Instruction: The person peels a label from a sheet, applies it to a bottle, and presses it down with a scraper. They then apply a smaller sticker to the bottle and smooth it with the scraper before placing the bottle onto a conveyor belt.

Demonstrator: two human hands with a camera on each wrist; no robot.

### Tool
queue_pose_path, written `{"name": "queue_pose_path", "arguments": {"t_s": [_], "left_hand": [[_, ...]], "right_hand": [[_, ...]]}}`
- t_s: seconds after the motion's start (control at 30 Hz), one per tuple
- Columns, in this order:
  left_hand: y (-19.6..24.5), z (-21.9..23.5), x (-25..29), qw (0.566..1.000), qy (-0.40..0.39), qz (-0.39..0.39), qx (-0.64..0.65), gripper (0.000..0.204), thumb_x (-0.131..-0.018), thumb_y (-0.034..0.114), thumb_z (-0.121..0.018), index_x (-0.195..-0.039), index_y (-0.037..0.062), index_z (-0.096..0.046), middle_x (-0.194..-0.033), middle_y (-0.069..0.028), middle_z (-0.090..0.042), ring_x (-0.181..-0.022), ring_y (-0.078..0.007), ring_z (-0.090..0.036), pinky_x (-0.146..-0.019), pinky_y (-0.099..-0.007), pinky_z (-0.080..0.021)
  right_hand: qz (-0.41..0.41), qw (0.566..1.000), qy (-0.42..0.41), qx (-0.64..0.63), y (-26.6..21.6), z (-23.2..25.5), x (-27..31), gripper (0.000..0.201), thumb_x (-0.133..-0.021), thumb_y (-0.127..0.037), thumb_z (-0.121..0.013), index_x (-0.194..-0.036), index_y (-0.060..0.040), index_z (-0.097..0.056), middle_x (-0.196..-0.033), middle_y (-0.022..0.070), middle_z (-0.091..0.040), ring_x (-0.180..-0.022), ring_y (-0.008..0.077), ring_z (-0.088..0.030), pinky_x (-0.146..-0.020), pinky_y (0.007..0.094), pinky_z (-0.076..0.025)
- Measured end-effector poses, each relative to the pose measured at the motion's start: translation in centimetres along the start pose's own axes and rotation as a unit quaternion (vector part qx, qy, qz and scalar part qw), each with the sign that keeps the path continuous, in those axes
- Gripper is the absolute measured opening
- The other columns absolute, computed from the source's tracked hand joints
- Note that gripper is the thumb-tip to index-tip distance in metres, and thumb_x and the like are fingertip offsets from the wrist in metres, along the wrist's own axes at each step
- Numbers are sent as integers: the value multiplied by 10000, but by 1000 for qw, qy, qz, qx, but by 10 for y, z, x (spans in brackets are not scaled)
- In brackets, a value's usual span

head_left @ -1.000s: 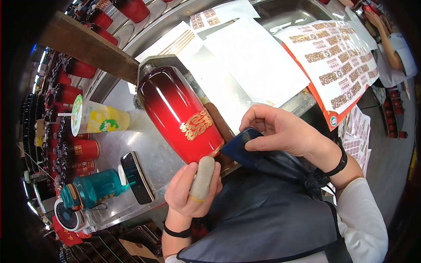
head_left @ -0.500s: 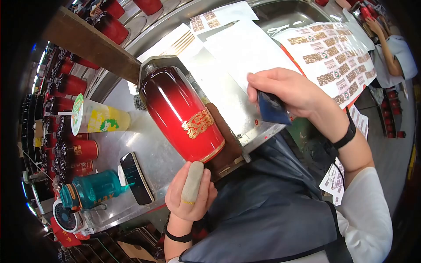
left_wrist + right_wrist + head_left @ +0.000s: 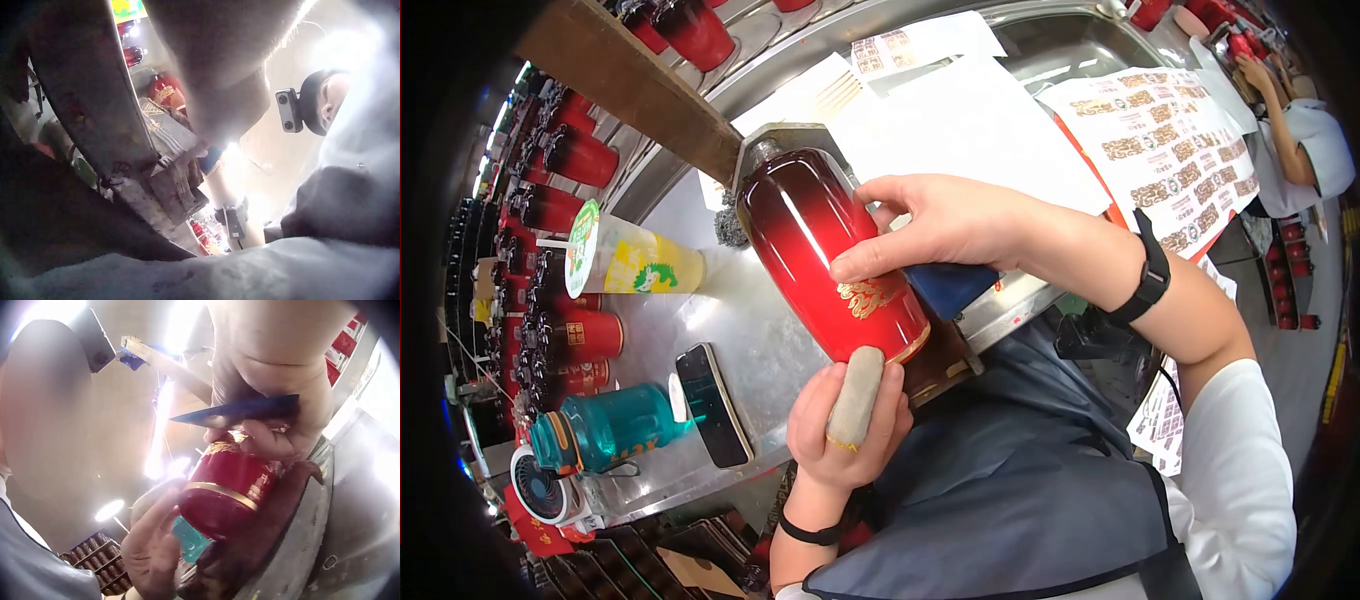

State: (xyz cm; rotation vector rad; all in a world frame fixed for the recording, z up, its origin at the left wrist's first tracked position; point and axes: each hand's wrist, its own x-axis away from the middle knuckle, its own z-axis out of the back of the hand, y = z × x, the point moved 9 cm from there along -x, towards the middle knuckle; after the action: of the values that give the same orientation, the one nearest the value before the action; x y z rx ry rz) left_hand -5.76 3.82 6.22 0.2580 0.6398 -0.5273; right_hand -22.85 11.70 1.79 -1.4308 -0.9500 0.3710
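A glossy red bottle (image 3: 805,230), darker toward its neck and bearing a gold ornament (image 3: 865,298), lies tilted in a stand. My left hand (image 3: 850,425) holds the bottle's base edge with its fingertips; one digit wears a beige finger cover (image 3: 857,395). Over the bottle's side reaches my right hand (image 3: 940,225), thumb on the red surface near the ornament. In that hand's grip is a dark blue flat scraper (image 3: 950,288), its blade (image 3: 237,412) crossing below the palm in the right wrist view. A gold band (image 3: 222,494) rings the bottle's base.
Left of the bottle are a drink cup (image 3: 640,255), a teal water bottle (image 3: 615,430) and a phone (image 3: 715,405). A wooden beam (image 3: 635,90) meets the stand at the neck. Printed decal sheets (image 3: 1145,150) lie at the right. Another person (image 3: 1295,140) works beyond them.
My right hand swung out to the right with the scraper, then came back left and onto the bottle, its thumb landing beside the ornament. My left hand stays at the base.
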Motion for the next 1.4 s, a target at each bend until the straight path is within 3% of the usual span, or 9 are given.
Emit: {"name": "queue_pose_path", "arguments": {"t_s": [0.13, 0.23, 0.4, 0.53, 0.97, 1.07, 1.17, 1.3, 1.4], "left_hand": [[-3, -3, -4, 999, -2, 11, -31, 389, -743, 166, -772, -1130, 154, -741, -1180, -114, -584, -1092, -270, -570, -852, -381, -575], [-1, -5, -3, 1000, -7, 5, -18, 451, -775, 103, -737, -1223, 93, -690, -1274, -157, -569, -1114, -319, -547, -843, -378, -529], [1, -7, -1, 998, -28, 30, -44, 423, -819, 157, -716, -1233, 79, -679, -1294, -158, -590, -1111, -329, -538, -896, -401, -483], [-5, -3, 6, 997, -31, 68, -13, 419, -846, 200, -697, -1246, 79, -671, -1299, -165, -591, -1130, -333, -527, -930, -411, -456], [3, -7, -3, 997, -11, 66, -36, 452, -794, 150, -735, -1240, 101, -686, -1318, -182, -574, -1140, -332, -510, -949, -401, -432], [5, -7, -5, 997, -31, 57, -43, 481, -819, 173, -722, -1281, 62, -651, -1324, -195, -571, -1143, -340, -513, -967, -413, -422], [-2, 0, 2, 996, -12, 90, -1, 520, -857, 193, -692, -1308, -44, -587, -1310, -217, -578, -1164, -368, -520, -1002, -452, -412], [-4, 1, 10, 996, -7, 88, 20, 513, -853, 192, -695, -1305, -29, -597, -1313, -217, -577, -1164, -375, -523, -1004, -461, -415], [-2, 0, 10, 997, -7, 80, 18, 480, -847, 186, -699, -1289, 13, -627, -1307, -209, -578, -1152, -367, -528, -983, -459, -424]], "right_hand": [[35, 998, 37, 36, -9, -2, 4, 678, -785, -392, -831, -1241, 48, -590, -1051, 114, -669, -976, 164, -644, -852, 287, -516], [43, 991, 57, 111, -11, -1, 2, 682, -776, -409, -829, -1215, 62, -604, -1059, 141, -683, -955, 189, -660, -841, 296, -524], [43, 979, 79, 185, -9, 4, -1, 684, -750, -464, -825, -1134, 70, -639, -986, 158, -711, -877, 205, -684, -811, 302, -536], [47, 982, 71, 171, -4, 4, -3, 692, -740, -476, -828, -1123, 70, -640, -990, 156, -712, -873, 202, -686, -806, 303, -537], [64, 987, 68, 128, -1, 2, -4, 652, -754, -428, -836, -1126, 70, -637, -1005, 153, -712, -892, 190, -679, -824, 292, -527], [64, 988, 67, 124, 0, 3, -4, 657, -751, -432, -837, -1127, 69, -638, -1003, 154, -712, -888, 193, -681, -822, 295, -528], [67, 986, 70, 133, -1, 4, -3, 670, -749, -445, -836, -1128, 70, -638, -1000, 156, -712, -884, 197, -684, -816, 301, -531], [75, 977, 91, 179, -3, 8, -1, 695, -751, -478, -825, -1126, 76, -637, -1000, 168, -711, -880, 209, -688, -807, 304, -537], [88, 982, 82, 146, -4, 6, 0, 696, -756, -489, -818, -1121, 77, -640, -1008, 178, -708, -878, 215, -688, -802, 308, -536]]}}
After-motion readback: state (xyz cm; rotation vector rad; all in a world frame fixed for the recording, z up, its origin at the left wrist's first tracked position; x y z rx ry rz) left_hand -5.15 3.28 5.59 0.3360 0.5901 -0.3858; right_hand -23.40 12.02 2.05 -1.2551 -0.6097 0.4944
